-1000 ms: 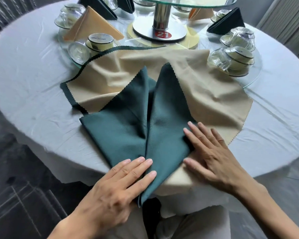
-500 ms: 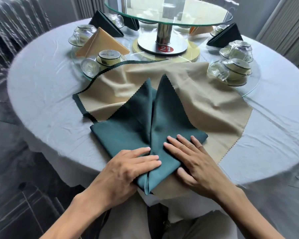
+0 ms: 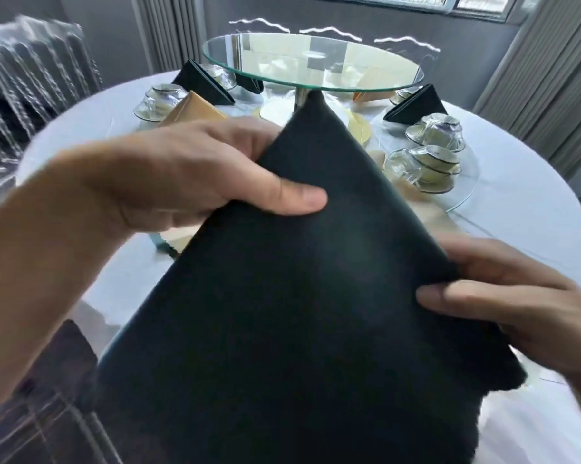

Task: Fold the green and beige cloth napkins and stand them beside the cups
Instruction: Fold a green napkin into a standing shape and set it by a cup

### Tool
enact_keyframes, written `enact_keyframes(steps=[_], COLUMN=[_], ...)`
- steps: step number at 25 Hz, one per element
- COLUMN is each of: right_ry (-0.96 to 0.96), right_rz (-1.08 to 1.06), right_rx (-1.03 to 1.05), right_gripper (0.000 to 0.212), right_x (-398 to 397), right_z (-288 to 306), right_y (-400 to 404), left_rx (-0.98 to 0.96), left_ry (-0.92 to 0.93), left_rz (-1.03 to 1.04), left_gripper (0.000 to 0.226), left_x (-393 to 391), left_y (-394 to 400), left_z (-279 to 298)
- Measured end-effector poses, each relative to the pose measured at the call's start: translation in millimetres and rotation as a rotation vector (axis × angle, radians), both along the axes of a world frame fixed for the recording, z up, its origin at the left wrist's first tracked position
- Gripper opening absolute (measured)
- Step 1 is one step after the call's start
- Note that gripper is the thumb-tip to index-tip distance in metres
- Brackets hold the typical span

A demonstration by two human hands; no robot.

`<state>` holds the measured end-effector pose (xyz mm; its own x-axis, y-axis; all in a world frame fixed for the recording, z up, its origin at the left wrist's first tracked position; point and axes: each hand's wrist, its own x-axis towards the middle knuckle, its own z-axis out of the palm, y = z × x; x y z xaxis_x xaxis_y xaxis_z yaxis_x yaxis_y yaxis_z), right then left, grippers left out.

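I saw the green napkin (image 3: 299,296) held up off the table (image 3: 516,202), close to the camera, its point toward the glass turntable (image 3: 312,61). The left hand (image 3: 188,172) gripped its upper left edge, thumb curled across the front. The right hand (image 3: 510,296) pinched the right edge, thumb on the cloth. The beige napkin (image 3: 429,212) lay on the table behind it, mostly hidden. Upturned cups (image 3: 426,165) on saucers sat to the right, and a folded beige napkin (image 3: 192,110) stood at the far left.
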<state>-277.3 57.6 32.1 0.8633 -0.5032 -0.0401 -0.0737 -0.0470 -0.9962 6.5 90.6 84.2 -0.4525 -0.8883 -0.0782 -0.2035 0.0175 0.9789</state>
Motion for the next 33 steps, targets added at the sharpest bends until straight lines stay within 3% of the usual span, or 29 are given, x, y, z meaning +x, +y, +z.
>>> enact_keyframes(steps=[3, 6, 9, 12, 14, 18, 28, 31, 33], right_ry=[0.072, 0.327, 0.559, 0.519, 0.475, 0.48, 0.418, 0.682, 0.817], right_rz=[-0.186, -0.417, -0.465, -0.478, -0.473, -0.497, -0.619, -0.694, -0.785], right_rx=[0.066, 0.06, -0.07, 0.003, 0.047, -0.001, -0.15, -0.531, -0.945], right_gripper=[0.043, 0.029, 0.026, 0.021, 0.016, 0.02, 0.009, 0.013, 0.026], right_x=[-6, -6, -10, -6, 0, 7, 51, 44, 32], right_z=[-18, -66, -106, -112, -115, -125, -130, -133, -140], right_y=[-28, -57, -76, -86, -91, -97, -129, -120, -93], left_rx=[0.191, 0.401, 0.539, 0.551, 0.51, 0.243, 0.212, 0.074, -0.23], left_ry=[0.006, -0.043, -0.13, -0.102, -0.093, -0.096, -0.029, -0.295, -0.651], left_rz=[0.094, 0.087, 0.082, 0.051, 0.098, 0.41, 0.393, 0.39, 0.412], left_gripper=[0.011, 0.015, 0.026, 0.023, 0.02, 0.016, 0.014, 0.019, 0.037], left_x=[-14, -29, -38, -41, -43, -36, -46, -32, -16], left_y=[-56, -101, -121, -129, -129, -119, -128, -118, -92], left_z=[-34, -105, -154, -166, -166, -181, -183, -177, -187])
